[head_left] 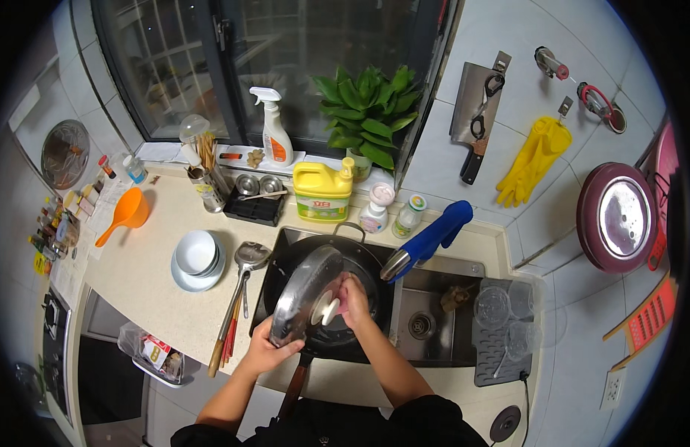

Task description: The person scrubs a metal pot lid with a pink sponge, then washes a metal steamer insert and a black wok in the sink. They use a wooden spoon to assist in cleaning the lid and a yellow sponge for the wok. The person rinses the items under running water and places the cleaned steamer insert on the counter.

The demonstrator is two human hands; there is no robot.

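Note:
Over the left sink basin, a glass pan lid point(304, 287) is tilted up on its edge, its pale knob point(326, 309) facing right. My left hand point(269, 349) grips the lid's lower rim, thumb on the near face. My right hand point(354, 302) is closed on a small pink cloth point(342, 296) against the lid's knob side; the fingers partly hide the cloth. Beneath the lid sits a dark wok point(371, 272), its brown long handle point(293, 387) pointing toward me.
A blue-sleeved faucet point(431, 242) reaches over the right basin point(434, 346). Left of the wok lie a ladle point(252, 255) and stacked bowls point(196, 253). Behind stand a yellow jug point(320, 192) and two small bottles. Glasses point(492, 305) rest on a grey mat point(490, 365).

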